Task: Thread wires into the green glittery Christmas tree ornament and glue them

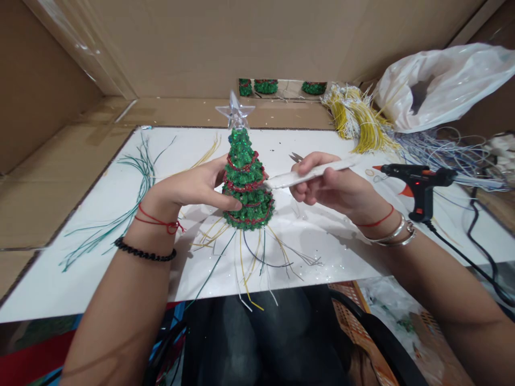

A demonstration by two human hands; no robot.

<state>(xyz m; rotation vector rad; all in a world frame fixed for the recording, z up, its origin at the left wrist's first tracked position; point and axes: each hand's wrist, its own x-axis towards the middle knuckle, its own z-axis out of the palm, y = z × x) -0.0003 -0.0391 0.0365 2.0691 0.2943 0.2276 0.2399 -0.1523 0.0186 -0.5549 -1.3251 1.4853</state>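
A small green glittery tree [250, 201] with red garlands stands upright on the white board, topped by a clear star [235, 112]. My left hand [201, 185] is closed round its left side, thumb on the front and fingertips hidden behind. Yellow, green, white and dark wires spread from the tree's base toward the board's front edge. In my right hand [322, 179] is a white stick-like tool [308, 174], pinched between thumb and fingers, its tip at the tree's right side by a red garland. Scissor tips [295, 157] show just behind my right hand.
A black and orange glue gun [420, 185] lies at the right, its cord [462, 257] running down right. Green wires [139, 185] lie at the left. Yellow wire bundles [360, 120], bluish wires [438, 155] and a white plastic bag [438, 80] sit back right. Cardboard walls [201, 48] surround the board.
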